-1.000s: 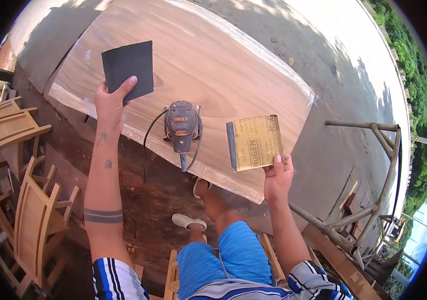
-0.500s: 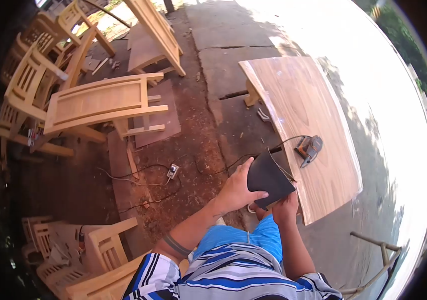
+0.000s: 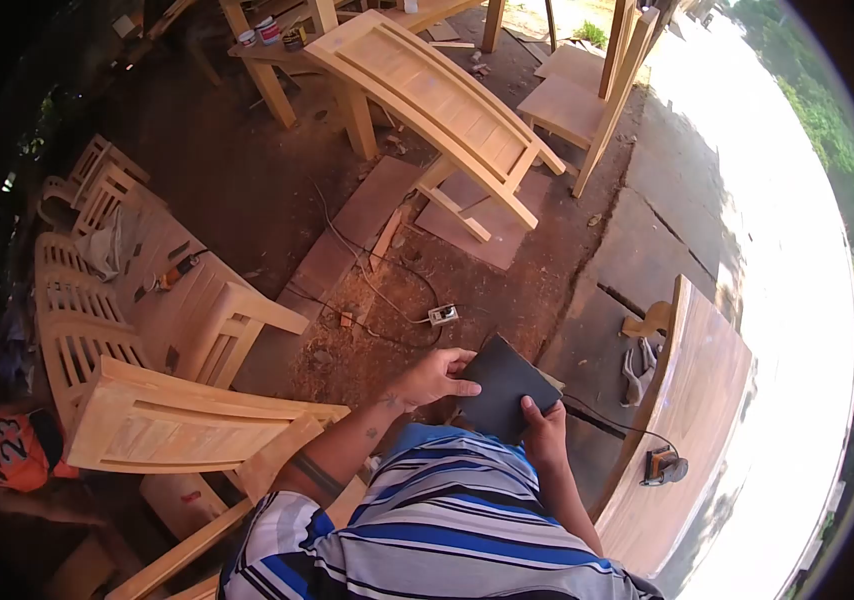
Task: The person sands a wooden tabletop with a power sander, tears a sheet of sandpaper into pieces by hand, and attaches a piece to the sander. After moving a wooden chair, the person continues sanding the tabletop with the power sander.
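A dark grey sheet of sandpaper (image 3: 502,385) is held in front of my waist, its brownish backing just showing at the right edge. My left hand (image 3: 435,378) grips its upper left side, thumb on the dark face. At the lower right edge my right hand (image 3: 544,428) pinches it, thumb on top and fingers behind, mostly hidden. To the right, a corded power sander (image 3: 664,466) rests on a large wooden tabletop (image 3: 692,400). A pale grey crumpled thing (image 3: 637,372) lies on the ground beside that tabletop.
A power strip (image 3: 442,315) and loose cables lie on the dusty ground ahead. A panelled wooden piece (image 3: 437,100) stands beyond. At left are a slatted bench (image 3: 172,290) with an orange tool (image 3: 177,272) and another panelled piece (image 3: 187,425). A person in an orange shirt (image 3: 22,450) is at lower left.
My view has turned left, so the tabletop and sander now sit farther right. The curled sandpaper looks flatter, and my right thumb now shows on its face.
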### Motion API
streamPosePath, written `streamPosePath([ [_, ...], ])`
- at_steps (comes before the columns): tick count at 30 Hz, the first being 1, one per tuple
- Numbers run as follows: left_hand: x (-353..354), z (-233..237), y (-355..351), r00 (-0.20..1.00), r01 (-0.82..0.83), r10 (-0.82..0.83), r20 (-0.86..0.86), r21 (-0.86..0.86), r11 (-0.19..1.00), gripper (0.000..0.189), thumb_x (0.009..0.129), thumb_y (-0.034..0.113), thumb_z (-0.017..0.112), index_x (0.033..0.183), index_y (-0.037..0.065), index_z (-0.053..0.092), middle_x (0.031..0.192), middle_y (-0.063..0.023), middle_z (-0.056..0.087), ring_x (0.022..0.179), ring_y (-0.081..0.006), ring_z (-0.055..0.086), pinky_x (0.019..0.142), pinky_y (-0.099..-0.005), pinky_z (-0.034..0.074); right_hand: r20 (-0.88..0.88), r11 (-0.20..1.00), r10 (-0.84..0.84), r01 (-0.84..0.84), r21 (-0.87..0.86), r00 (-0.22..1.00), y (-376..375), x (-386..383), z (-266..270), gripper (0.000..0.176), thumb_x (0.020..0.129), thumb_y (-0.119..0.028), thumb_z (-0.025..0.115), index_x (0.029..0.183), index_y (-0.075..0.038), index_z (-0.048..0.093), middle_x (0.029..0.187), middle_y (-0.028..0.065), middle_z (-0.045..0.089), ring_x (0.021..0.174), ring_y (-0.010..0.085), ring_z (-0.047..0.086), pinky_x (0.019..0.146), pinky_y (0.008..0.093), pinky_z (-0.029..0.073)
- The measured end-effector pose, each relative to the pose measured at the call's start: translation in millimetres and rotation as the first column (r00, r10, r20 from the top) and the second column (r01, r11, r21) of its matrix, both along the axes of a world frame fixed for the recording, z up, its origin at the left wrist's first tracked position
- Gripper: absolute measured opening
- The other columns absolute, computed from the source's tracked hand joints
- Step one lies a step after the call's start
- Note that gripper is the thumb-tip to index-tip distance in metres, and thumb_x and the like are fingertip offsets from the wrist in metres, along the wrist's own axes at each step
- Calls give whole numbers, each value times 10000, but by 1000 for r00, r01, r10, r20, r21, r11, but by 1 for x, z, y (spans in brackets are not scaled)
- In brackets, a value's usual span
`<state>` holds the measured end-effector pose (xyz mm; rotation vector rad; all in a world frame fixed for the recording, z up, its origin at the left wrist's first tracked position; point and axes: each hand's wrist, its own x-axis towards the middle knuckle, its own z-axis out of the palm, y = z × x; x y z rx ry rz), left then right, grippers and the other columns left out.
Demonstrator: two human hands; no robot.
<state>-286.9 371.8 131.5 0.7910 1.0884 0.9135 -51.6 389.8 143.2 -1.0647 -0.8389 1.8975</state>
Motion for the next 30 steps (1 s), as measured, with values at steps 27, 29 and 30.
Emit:
streamPosePath([
  [27,-590,-58,308,235,-936,910,342,-173,306,270,846,118,679,1092,154,576,1090,6,614,965,-139,569,739,-310,440,443,938,325,-344,-38,836,405,-381,-148,143,849,-133,682,887,2,655,714,39,662,587,94,586,532,228,468],
  [29,-691,-36,398,137,-960,908,396,-173,221,238,829,105,704,1043,131,602,1024,1,638,886,-144,585,699,-293,455,565,973,190,-230,0,803,434,-413,-181,132,844,-130,676,811,-8,639,630,41,628,477,87,530,453,226,436],
  [30,-744,-23,443,130,-960,886,446,-165,225,234,822,100,710,1031,128,609,1013,1,640,880,-146,584,697,-294,457,633,987,108,-158,23,767,443,-427,-199,141,841,-131,674,778,-14,629,611,48,617,450,89,509,439,228,429],
])
